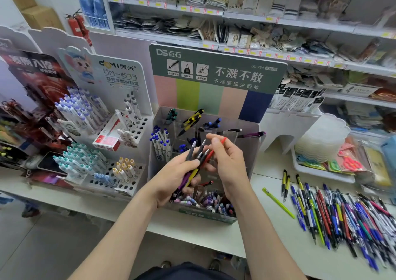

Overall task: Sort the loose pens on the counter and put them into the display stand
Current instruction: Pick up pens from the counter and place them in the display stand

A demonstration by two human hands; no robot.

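Over the display stand (255,149), at the middle of the white counter (267,232), both hands meet. Forearms enter from the bottom corners and converge.

Left hand (173,177): palm turned inward, thumb laid across the barrels, fingers curled beneath. It grips a bundle of pens (198,159), dark, yellow and purple bodies, fanned out with the silver ends pointing up and away.

Right hand (229,162): wrist bent, back of the hand towards the camera, fingers bent over the bundle. Thumb and forefinger pinch a red pen (223,139) near its upper end. The lower end of that pen runs down into the bundle; cannot tell whether the left hand holds it too.

Stand: clear compartments under a green header card with coloured stripes. Back cells hold teal, yellow-and-black and blue pens, leaning. A row of white pens with blue caps sits on the left side. Front cells, below the hands, are packed with purple and pastel pens.

Loose pens (342,211): a wide mixed heap on the counter, right of the stand and well apart from both hands. One lime-green pen (278,202) lies alone between heap and stand.

Left of the stand, a white holed rack (132,130) carries more pens.
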